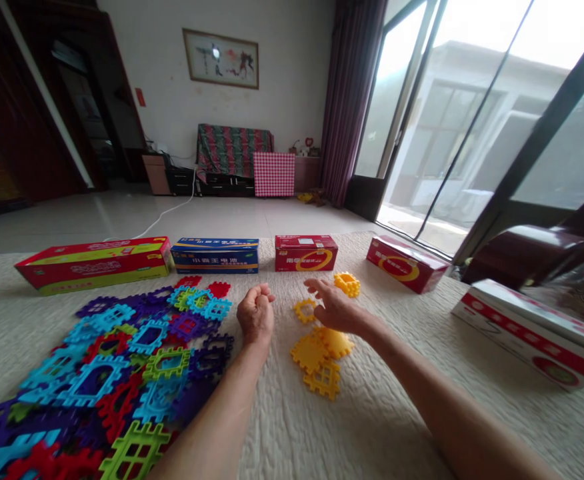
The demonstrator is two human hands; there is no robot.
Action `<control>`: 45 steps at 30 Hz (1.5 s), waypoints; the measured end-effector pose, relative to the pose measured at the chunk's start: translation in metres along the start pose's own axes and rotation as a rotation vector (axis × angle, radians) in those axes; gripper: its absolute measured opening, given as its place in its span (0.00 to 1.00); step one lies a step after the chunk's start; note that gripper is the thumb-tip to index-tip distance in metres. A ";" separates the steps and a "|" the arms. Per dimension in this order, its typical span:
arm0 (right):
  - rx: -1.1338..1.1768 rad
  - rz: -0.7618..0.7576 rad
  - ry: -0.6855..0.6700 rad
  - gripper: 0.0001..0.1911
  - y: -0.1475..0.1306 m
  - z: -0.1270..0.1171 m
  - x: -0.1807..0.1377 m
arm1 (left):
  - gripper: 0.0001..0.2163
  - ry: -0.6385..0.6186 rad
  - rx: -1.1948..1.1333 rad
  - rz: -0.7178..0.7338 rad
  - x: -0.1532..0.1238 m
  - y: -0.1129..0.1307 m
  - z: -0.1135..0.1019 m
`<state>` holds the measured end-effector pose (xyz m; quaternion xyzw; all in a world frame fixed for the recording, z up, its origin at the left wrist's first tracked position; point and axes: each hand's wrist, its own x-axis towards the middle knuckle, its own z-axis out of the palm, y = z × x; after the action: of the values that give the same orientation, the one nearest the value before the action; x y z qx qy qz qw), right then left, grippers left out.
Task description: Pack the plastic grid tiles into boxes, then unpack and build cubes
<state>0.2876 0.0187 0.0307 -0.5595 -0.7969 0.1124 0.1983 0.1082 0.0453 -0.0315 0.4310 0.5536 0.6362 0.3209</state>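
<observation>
My left hand (256, 313) is closed with its fingers curled in, raised over the cloth to the right of the coloured pile. Whatever it may hold is hidden. My right hand (333, 305) has its fingers apart and bent, above the yellow pieces, with nothing visible in it. Near its fingertips lies a yellow ring-shaped piece (305, 311). Behind it sits a stack of yellow pieces (348, 285). Closer to me, flat yellow building pieces (309, 352) overlap, along with a yellow window-shaped piece (323, 380).
A heap of blue, red, green and purple interlocking pieces (95, 381) spreads across the left. Along the far edge stand a long red-green box (97, 265), a blue box (215, 257) and two red boxes (305, 254). A white-red box (527, 337) is at right.
</observation>
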 end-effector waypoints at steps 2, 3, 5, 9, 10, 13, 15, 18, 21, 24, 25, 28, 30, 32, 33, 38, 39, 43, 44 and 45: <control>-0.030 0.077 -0.003 0.27 -0.004 0.000 -0.001 | 0.15 -0.013 0.019 -0.005 -0.002 0.004 0.001; -0.056 0.122 -0.019 0.27 -0.007 0.000 -0.002 | 0.15 -0.024 0.034 -0.001 -0.003 0.006 0.001; -0.110 0.184 -0.054 0.31 -0.014 0.000 -0.005 | 0.15 -0.043 0.062 0.013 -0.005 0.009 0.001; -0.201 0.198 -0.060 0.31 -0.025 0.006 -0.007 | 0.15 -0.046 0.091 0.022 -0.008 0.013 0.001; -0.210 0.198 -0.052 0.28 -0.026 0.008 -0.007 | 0.15 -0.047 0.096 0.021 -0.008 0.013 0.001; -0.183 0.206 -0.013 0.23 -0.022 0.014 -0.003 | 0.15 -0.054 0.104 0.020 -0.007 0.014 0.001; -0.160 0.220 0.061 0.23 -0.015 0.016 0.001 | 0.14 -0.057 0.108 0.021 -0.007 0.013 0.001; -0.170 0.255 0.168 0.21 -0.002 0.018 0.007 | 0.14 -0.059 0.111 0.025 -0.007 0.012 0.001; -0.192 0.290 0.211 0.19 0.008 0.019 0.011 | 0.15 -0.060 0.111 0.029 -0.008 0.011 0.001; -0.200 0.272 0.231 0.19 0.013 0.021 0.012 | 0.15 -0.064 0.125 0.038 -0.007 0.010 0.001; -0.203 0.262 0.230 0.18 0.013 0.022 0.012 | 0.15 -0.065 0.130 0.039 -0.007 0.010 0.001; -0.210 0.266 0.221 0.18 0.012 0.024 0.012 | 0.14 -0.063 0.134 0.039 -0.007 0.011 0.001; -0.187 0.278 0.233 0.16 0.010 0.023 0.012 | 0.14 -0.064 0.131 0.037 -0.008 0.012 0.001; -0.135 0.261 0.297 0.15 0.010 0.017 0.013 | 0.14 -0.065 0.135 0.033 -0.008 0.014 0.001; -0.107 0.240 0.348 0.15 0.011 0.012 0.014 | 0.14 -0.064 0.139 0.031 -0.009 0.014 0.000; -0.064 0.269 0.584 0.14 0.036 -0.021 0.017 | 0.14 -0.064 0.148 0.033 -0.010 0.015 0.000; -0.062 0.315 0.594 0.15 0.044 -0.026 0.017 | 0.14 -0.067 0.147 0.035 -0.010 0.015 0.000; -0.076 0.437 0.559 0.18 0.069 -0.030 0.014 | 0.14 -0.065 0.155 0.027 -0.009 0.014 0.000; -0.083 0.445 0.543 0.19 0.072 -0.029 0.013 | 0.14 -0.064 0.159 0.024 -0.009 0.014 0.000; -0.090 0.450 0.525 0.19 0.073 -0.027 0.012 | 0.14 -0.063 0.163 0.022 -0.009 0.014 0.000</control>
<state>0.3576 0.0547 0.0275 -0.7393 -0.5794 -0.0297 0.3418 0.1129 0.0342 -0.0195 0.4817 0.5885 0.5784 0.2951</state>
